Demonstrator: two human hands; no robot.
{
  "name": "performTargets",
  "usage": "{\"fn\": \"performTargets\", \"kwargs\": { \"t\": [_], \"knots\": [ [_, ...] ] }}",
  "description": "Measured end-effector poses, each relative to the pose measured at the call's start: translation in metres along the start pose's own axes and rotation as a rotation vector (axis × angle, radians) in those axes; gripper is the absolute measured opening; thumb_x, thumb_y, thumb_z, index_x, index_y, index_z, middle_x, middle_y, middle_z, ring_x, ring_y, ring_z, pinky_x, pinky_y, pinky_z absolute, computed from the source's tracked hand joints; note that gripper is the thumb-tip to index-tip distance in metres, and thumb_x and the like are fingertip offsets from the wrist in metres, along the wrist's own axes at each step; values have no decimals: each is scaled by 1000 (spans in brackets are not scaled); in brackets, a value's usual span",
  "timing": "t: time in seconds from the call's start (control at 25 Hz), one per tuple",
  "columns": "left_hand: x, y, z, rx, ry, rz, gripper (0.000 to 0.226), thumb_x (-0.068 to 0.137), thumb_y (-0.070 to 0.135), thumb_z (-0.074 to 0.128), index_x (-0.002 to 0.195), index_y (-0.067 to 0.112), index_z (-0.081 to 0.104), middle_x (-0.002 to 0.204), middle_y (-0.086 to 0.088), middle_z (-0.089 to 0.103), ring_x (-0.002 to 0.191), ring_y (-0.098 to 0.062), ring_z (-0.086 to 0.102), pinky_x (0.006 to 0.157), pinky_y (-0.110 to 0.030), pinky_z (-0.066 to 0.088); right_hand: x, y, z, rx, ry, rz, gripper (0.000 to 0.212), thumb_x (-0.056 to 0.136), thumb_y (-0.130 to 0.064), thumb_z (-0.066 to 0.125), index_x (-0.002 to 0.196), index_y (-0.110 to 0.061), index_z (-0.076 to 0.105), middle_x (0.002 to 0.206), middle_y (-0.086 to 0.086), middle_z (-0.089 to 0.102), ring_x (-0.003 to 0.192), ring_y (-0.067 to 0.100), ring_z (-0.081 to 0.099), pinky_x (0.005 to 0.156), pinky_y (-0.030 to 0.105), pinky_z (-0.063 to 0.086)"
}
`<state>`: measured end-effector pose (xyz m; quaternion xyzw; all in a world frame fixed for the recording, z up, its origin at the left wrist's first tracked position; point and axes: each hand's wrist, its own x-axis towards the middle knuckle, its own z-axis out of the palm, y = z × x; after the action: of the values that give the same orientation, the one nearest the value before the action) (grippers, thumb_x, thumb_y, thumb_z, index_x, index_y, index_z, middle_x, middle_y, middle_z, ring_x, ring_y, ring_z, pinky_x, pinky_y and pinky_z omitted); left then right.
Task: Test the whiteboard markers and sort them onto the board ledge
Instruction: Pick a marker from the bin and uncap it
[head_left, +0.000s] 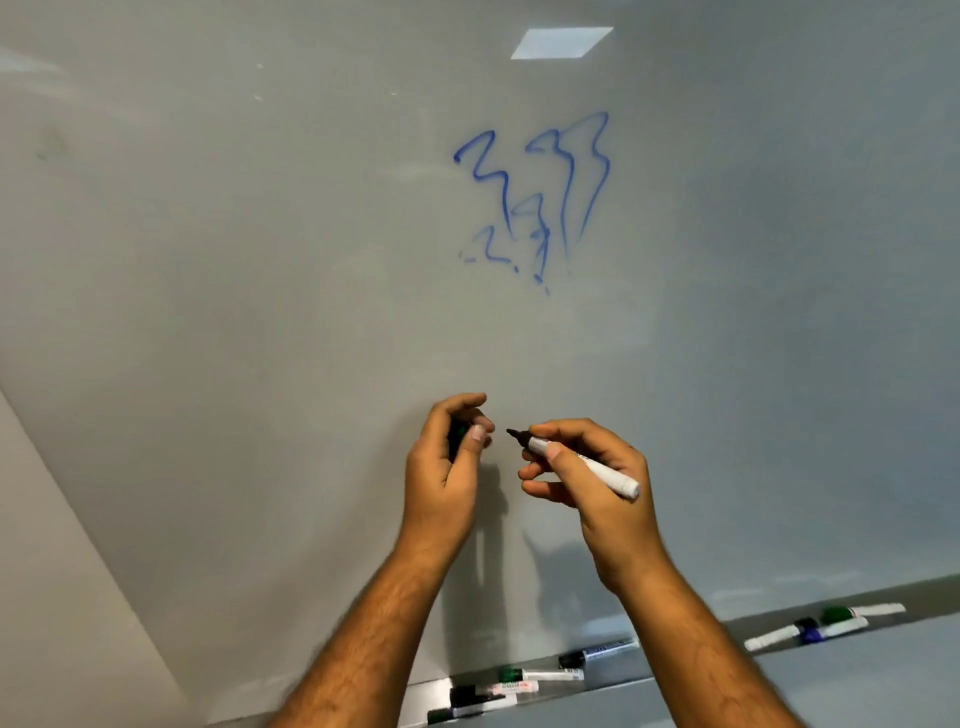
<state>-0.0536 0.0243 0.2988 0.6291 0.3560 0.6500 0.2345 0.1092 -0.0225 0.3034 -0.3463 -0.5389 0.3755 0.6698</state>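
Note:
My right hand grips an uncapped white marker, its dark tip pointing left toward my left hand. My left hand is closed around a dark cap, a short gap from the tip. Both hands hover in front of the whiteboard, below several blue scribbles. Along the board ledge at the bottom lie several capped markers: a group with black and green caps between my forearms, and others with green and blue caps to the right.
A bright rectangle of ceiling light reflects on the board near the top. The board's left edge meets a pale wall at lower left. A grey surface runs below the ledge on the right.

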Motion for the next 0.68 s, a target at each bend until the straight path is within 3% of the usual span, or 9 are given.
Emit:
{"fn": "performTargets", "kwargs": {
  "t": [0.08, 0.2, 0.4, 0.52, 0.68],
  "knots": [
    [-10, 1, 19, -151, -56, -139, 30, 107, 4, 52, 127, 22, 66, 100, -2, 65, 100, -18, 67, 89, -35, 59, -3, 6, -16, 43, -25, 44, 24, 98, -20, 60, 106, -8, 80, 100, 13, 80, 87, 34, 79, 77, 41, 67],
    [-23, 2, 48, -200, -132, -187, 29, 102, 16, 51, 126, 19, 66, 93, -1, 59, 91, -17, 61, 84, -30, 54, -5, 15, -43, 11, -62, 100, 30, 94, -21, 55, 106, -11, 81, 101, 12, 81, 89, 34, 79, 78, 41, 68],
    [-43, -15, 88, 29, -266, -133, 48, 80, 0, 47, 117, 21, 67, 90, 0, 59, 85, -21, 59, 75, -36, 52, -6, 28, -92, 16, -100, 178, 22, 91, -19, 64, 102, -11, 80, 97, 11, 81, 89, 31, 80, 76, 35, 67],
    [-53, -29, 116, 162, -288, -132, 53, 75, -6, 49, 113, 26, 68, 91, 11, 63, 85, -15, 63, 72, -26, 51, -2, 41, -129, -16, -117, 209, 7, 98, -4, 70, 100, -8, 76, 93, 11, 79, 86, 31, 80, 75, 36, 67],
    [-64, -40, 156, 249, -312, -125, 55, 73, -17, 54, 109, 21, 71, 97, 14, 67, 91, -18, 66, 74, -26, 54, 5, 57, -171, -49, -141, 253, 15, 98, 6, 67, 96, -6, 75, 90, 12, 80, 84, 29, 81, 74, 34, 66]
  ]
}}
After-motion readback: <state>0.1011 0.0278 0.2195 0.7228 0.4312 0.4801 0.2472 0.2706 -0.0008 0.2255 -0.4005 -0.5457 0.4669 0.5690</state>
